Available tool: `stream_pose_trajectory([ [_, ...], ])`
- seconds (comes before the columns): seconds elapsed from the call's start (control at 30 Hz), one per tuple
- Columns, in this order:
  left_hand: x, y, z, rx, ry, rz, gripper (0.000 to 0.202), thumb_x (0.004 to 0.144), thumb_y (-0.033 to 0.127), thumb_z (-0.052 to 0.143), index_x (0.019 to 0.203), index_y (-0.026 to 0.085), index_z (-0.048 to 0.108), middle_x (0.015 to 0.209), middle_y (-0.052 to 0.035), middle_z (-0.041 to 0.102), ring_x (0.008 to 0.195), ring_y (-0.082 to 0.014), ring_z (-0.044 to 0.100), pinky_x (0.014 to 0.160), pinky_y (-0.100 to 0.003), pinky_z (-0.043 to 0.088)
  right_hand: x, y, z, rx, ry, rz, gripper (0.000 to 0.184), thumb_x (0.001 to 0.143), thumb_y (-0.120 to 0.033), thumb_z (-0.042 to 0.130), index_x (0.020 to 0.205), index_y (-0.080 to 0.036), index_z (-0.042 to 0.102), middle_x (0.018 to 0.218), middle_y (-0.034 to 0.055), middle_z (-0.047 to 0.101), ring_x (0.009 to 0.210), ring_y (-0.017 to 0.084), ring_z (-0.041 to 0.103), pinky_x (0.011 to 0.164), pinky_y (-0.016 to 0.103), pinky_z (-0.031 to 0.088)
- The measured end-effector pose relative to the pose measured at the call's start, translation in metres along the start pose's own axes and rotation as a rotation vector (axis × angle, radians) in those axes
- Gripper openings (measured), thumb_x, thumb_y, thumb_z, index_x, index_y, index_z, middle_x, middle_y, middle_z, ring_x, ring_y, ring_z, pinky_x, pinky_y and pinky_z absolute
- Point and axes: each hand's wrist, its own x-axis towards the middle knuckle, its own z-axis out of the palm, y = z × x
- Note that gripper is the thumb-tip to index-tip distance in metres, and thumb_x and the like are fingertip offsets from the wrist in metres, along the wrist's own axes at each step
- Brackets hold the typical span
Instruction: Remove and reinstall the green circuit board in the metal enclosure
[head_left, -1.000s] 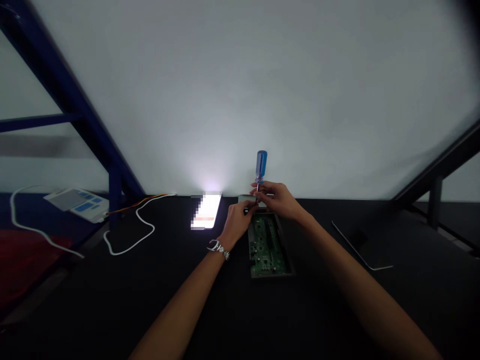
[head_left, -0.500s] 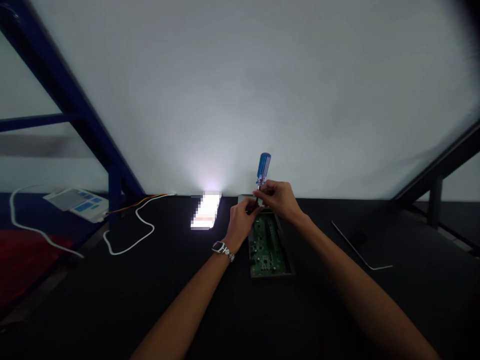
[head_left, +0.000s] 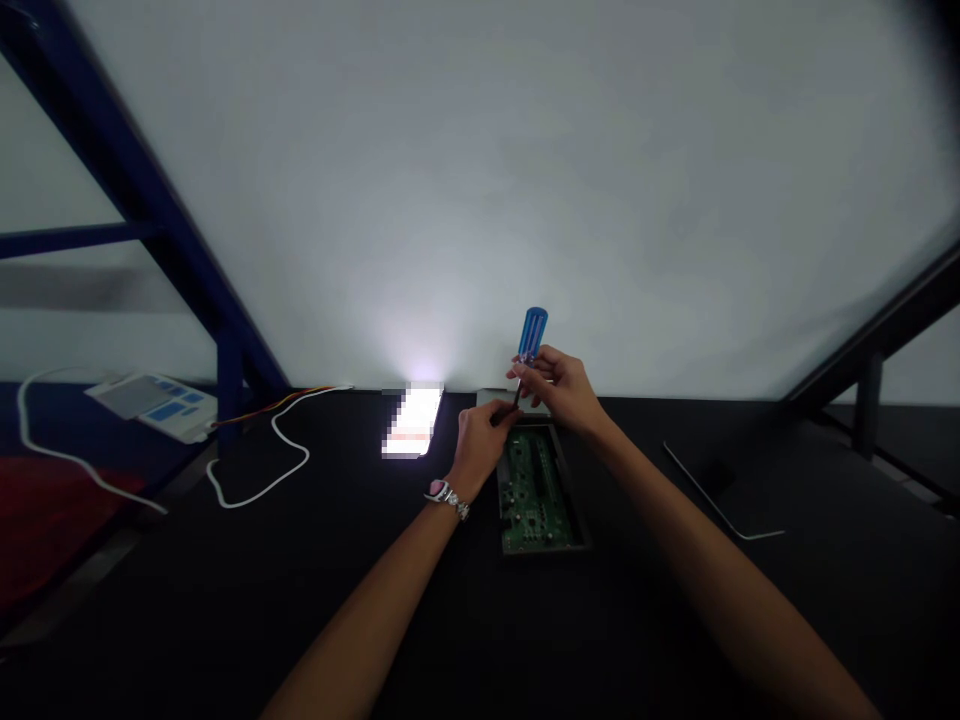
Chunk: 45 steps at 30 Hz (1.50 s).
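Note:
A screwdriver [head_left: 533,331] with a clear blue handle stands nearly upright, leaning a little to the right at the top. My right hand [head_left: 564,388] is closed on it just below the handle. At the lower end of the shaft, the fingers of my left hand [head_left: 480,440] are pinched together; what lies between them is too small and dark to make out. Below both hands is a green circuit board [head_left: 536,490] in a dark rectangular frame, flat on the black table. A pale flat piece [head_left: 491,397] shows partly behind my hands.
A bright, pixelated screen [head_left: 412,420] lies left of my hands. Farther left are a white cable [head_left: 289,440] and a white panel with blue patches [head_left: 169,405]. A thin bent rod [head_left: 705,495] rests on the right. Blue frame bars [head_left: 150,200] slant before the wall.
My right hand has risen slightly, its fingers now farther up near the screwdriver's handle. The handle has shifted a little to the right. My left hand has barely moved.

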Motion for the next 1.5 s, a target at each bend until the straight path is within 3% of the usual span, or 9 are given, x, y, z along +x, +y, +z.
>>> stream_pose_trajectory([
  [0.13,0.002,0.0,-0.007,0.035,-0.071,0.026,0.013,0.086,0.028,0.065,0.088,0.017,0.072,0.082,-0.0028,0.074,0.072,-0.0163,0.066,0.068,-0.027,0.049,0.004,0.0,-0.003,0.096,-0.043,0.059,0.033,0.076,-0.044,0.073,0.092,-0.018,0.062,0.082,0.0047,0.068,0.06,0.012,0.06,0.045,0.024,0.048],
  [0.33,0.005,-0.009,-0.028,0.248,-0.27,0.216,0.013,0.086,0.017,0.06,0.095,0.017,0.07,0.095,-0.0066,0.067,0.086,-0.019,0.064,0.082,-0.032,0.051,0.008,0.005,-0.006,0.143,-0.06,0.063,0.03,0.073,-0.042,0.076,0.083,-0.019,0.059,0.072,0.0012,0.063,0.058,0.012,0.058,0.043,0.024,0.046],
  [0.53,0.007,-0.02,-0.03,0.391,-0.387,0.227,0.021,0.089,0.012,0.053,0.098,0.017,0.072,0.091,-0.0066,0.065,0.085,-0.0187,0.064,0.083,-0.031,0.051,0.012,0.008,-0.006,0.121,-0.063,0.048,0.034,0.074,-0.044,0.075,0.079,-0.022,0.05,0.071,-0.0009,0.06,0.057,0.011,0.056,0.044,0.025,0.044],
  [0.8,0.005,-0.02,-0.027,0.447,-0.353,0.219,0.023,0.091,0.014,0.051,0.096,0.018,0.074,0.084,-0.0059,0.065,0.077,-0.018,0.063,0.076,-0.03,0.049,0.013,0.012,-0.004,0.113,-0.073,0.049,0.037,0.069,-0.044,0.077,0.082,-0.025,0.048,0.079,-0.0024,0.06,0.052,0.009,0.049,0.041,0.025,0.037],
  [1.07,0.003,-0.02,-0.025,0.456,-0.34,0.221,0.022,0.09,0.012,0.052,0.093,0.018,0.073,0.084,-0.0063,0.066,0.078,-0.0185,0.063,0.077,-0.03,0.049,0.01,0.014,0.003,0.12,0.049,0.026,0.044,0.07,-0.047,0.077,0.077,-0.025,0.04,0.072,-0.0028,0.061,0.048,0.009,0.049,0.038,0.025,0.033],
  [1.27,-0.001,0.003,-0.028,0.508,-0.246,0.179,0.02,0.089,0.015,0.054,0.105,0.015,0.066,0.097,-0.0093,0.062,0.089,-0.022,0.061,0.083,-0.036,0.05,0.007,0.009,0.001,0.096,0.063,0.052,0.043,0.069,-0.048,0.078,0.079,-0.024,0.043,0.074,-0.0027,0.06,0.048,0.009,0.052,0.035,0.024,0.029],
  [1.33,-0.005,0.018,-0.026,0.504,-0.222,0.217,0.016,0.09,0.016,0.051,0.096,0.015,0.066,0.097,-0.0097,0.061,0.091,-0.0223,0.06,0.083,-0.036,0.05,0.006,0.008,-0.001,0.078,0.051,0.067,0.042,0.068,-0.047,0.078,0.08,-0.024,0.046,0.075,-0.0021,0.062,0.048,0.009,0.052,0.036,0.024,0.029],
  [1.4,-0.013,0.033,-0.019,0.446,-0.297,0.298,0.015,0.09,0.016,0.051,0.09,0.016,0.066,0.096,-0.0092,0.061,0.093,-0.0223,0.059,0.087,-0.037,0.049,0.004,0.009,-0.004,0.046,0.021,0.082,0.039,0.068,-0.047,0.079,0.082,-0.022,0.052,0.071,-0.0015,0.062,0.048,0.01,0.052,0.036,0.024,0.031],
  [1.5,-0.03,0.049,-0.003,0.318,-0.511,0.441,0.017,0.09,0.026,0.056,0.099,0.017,0.067,0.101,-0.0084,0.064,0.102,-0.0238,0.058,0.096,-0.04,0.046,0.001,0.013,-0.007,-0.016,-0.029,0.096,0.035,0.072,-0.049,0.076,0.085,-0.02,0.062,0.065,-0.0007,0.061,0.05,0.011,0.053,0.039,0.024,0.036],
])
